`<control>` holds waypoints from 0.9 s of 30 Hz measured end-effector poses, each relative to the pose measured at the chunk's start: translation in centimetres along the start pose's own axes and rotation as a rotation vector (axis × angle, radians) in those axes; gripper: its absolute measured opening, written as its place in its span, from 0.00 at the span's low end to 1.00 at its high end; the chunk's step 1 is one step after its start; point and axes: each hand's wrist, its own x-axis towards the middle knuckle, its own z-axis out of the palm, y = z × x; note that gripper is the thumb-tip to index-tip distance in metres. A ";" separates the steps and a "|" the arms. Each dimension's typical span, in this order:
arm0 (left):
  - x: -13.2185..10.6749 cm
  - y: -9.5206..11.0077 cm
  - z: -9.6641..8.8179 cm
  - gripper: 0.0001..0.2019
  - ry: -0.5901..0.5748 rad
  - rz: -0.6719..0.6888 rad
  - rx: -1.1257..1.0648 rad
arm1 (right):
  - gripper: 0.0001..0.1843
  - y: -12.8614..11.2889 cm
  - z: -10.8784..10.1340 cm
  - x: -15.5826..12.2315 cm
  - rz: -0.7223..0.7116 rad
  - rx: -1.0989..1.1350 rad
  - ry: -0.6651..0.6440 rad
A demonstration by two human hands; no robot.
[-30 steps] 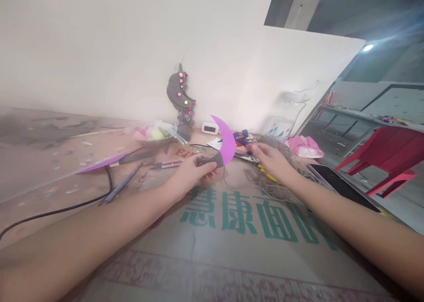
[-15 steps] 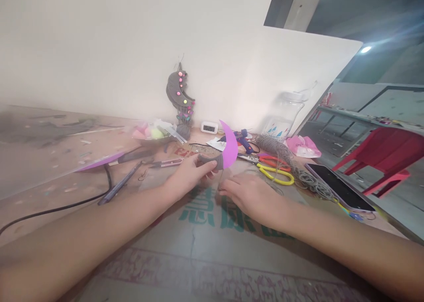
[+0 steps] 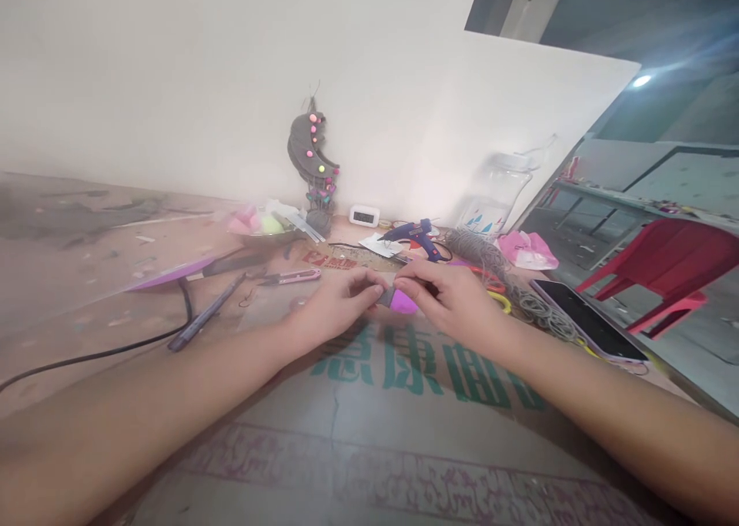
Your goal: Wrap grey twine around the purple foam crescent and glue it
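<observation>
Best wind the grey yarn (image 3: 385, 298) snugly round the purple crescent (image 3: 405, 303), at three o'clock from the left hand (image 3: 342, 303) pinching its wrapped end, with the right hand (image 3: 456, 299) pinched together, on what unclear.

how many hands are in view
2: the left hand, holding the purple piece by its gray-wrapped part, and the right hand, close at the piece's right side.
</observation>
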 end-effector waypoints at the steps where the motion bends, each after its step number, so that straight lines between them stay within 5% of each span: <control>1: -0.1 0.1 0.1 0.10 -0.019 0.009 0.017 | 0.15 0.0 -0.1 0.1 0.007 0.023 0.008; 8: -0.6 0.3 0.6 0.17 -0.091 0.011 0.107 | 0.14 0.2 -0.6 0.3 0.043 0.076 0.052; 19: -0.7 0.0 0.6 0.12 -0.098 0.018 0.103 | 0.13 0.2 -0.9 -0.2 0.066 0.092 0.060; 27: -0.6 0.4 0.3 0.14 -0.091 0.027 0.135 | 0.13 3.6 -2.5 -0.1 0.253 0.210 -0.058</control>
